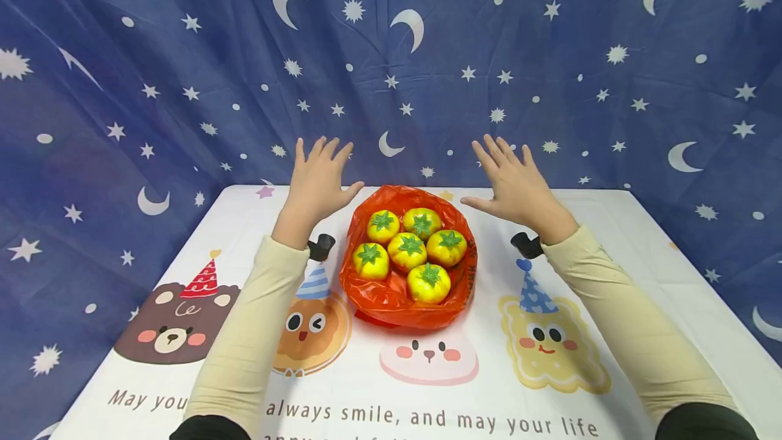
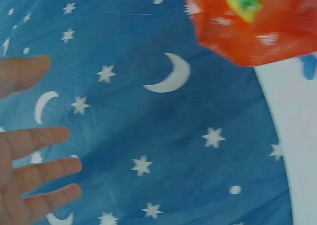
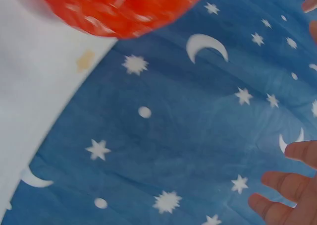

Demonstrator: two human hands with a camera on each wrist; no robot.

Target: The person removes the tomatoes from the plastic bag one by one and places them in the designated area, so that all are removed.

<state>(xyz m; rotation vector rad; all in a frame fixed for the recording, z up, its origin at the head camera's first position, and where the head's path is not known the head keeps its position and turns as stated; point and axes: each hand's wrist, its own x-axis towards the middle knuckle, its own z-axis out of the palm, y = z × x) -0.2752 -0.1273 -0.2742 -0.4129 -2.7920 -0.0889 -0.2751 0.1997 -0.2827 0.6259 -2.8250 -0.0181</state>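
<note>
A red plastic bag [image 1: 391, 301] sits on the table with its mouth spread wide. Inside it lie several round yellow fruits [image 1: 407, 252] with green star-shaped leafy tops, like tomatoes or persimmons. To the bag's upper left, my left hand [image 1: 318, 185] is raised with fingers spread, holding nothing. My right hand [image 1: 516, 185] is held up likewise on the other side, its thumb pointing toward the bag. Neither hand touches the bag. In the left wrist view the bag [image 2: 257, 41] shows at the top right; in the right wrist view the bag [image 3: 119, 19] is at the top left, blurred.
A white tablecloth [image 1: 360, 358] printed with cartoon faces and lettering covers the table. Behind the table's far edge hangs a blue curtain [image 1: 440, 107] with white moons and stars. Small black devices are strapped at both wrists, including a wrist camera [image 1: 322, 248] on the left.
</note>
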